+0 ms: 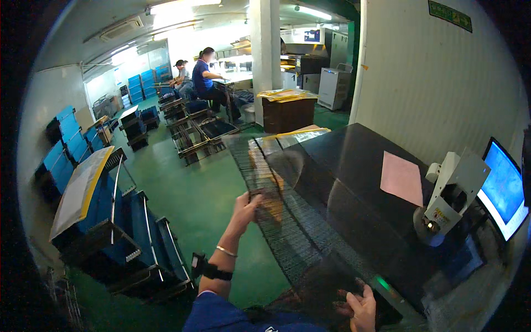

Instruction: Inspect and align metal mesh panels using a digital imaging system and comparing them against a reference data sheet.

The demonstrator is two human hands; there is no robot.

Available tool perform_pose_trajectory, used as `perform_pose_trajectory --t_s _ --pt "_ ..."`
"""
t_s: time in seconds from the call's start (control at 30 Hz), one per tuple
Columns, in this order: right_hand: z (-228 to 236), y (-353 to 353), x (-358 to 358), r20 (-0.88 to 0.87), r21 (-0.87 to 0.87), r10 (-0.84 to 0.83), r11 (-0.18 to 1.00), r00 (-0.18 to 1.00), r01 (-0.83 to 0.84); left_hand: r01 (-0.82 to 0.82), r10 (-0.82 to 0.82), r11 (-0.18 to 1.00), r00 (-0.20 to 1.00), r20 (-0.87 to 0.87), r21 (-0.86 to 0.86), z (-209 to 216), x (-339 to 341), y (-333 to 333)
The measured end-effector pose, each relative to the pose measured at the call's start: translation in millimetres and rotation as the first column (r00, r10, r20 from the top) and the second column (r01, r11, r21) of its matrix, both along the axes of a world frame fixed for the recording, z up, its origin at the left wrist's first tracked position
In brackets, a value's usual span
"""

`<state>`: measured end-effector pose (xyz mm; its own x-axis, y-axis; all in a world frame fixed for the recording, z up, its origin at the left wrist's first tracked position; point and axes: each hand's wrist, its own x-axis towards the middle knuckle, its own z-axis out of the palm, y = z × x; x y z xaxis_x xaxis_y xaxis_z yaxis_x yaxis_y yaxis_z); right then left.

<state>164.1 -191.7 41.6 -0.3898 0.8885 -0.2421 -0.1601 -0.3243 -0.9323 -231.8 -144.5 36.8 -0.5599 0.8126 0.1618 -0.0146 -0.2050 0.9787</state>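
Observation:
A long, dark sheet (pixel 293 229) with fine cross lines and a lengthwise dark stripe slants across in front of me, blurred and partly see-through. My left hand (pixel 246 210) is closed on its left edge, about halfway up. At the lower right end, my right hand (pixel 360 310) has its fingers curled at the sheet's edge, thumb and fingers gripping there. Beyond the sheet's far end lies a shiny, yellow-edged packet (pixel 310 133) on the black table (pixel 354 166). Part of the sheet's near end is too dark to make out.
On the table's right stand a white inspection device (pixel 448 193) with a lit lens and a monitor (pixel 504 188). A pink sheet (pixel 401 178) lies nearby. Blue racks (pixel 141 238) line the left, one topped by a yellow-edged packet (pixel 83 193). Seated people (pixel 203 77) work farther back.

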Motion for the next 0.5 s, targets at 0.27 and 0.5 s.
perform_pose_trajectory --t_s 0.27,0.5 --pt "-10 39 -35 0.187 0.476 -0.043 0.878 0.981 -0.053 -0.546 0.626 0.778 0.709 -0.323 0.311 32 6 -105" --pt "59 70 -67 0.09 0.805 -0.074 0.593 0.993 -0.029 -0.73 0.769 0.403 0.597 0.227 0.552 75 23 -148"
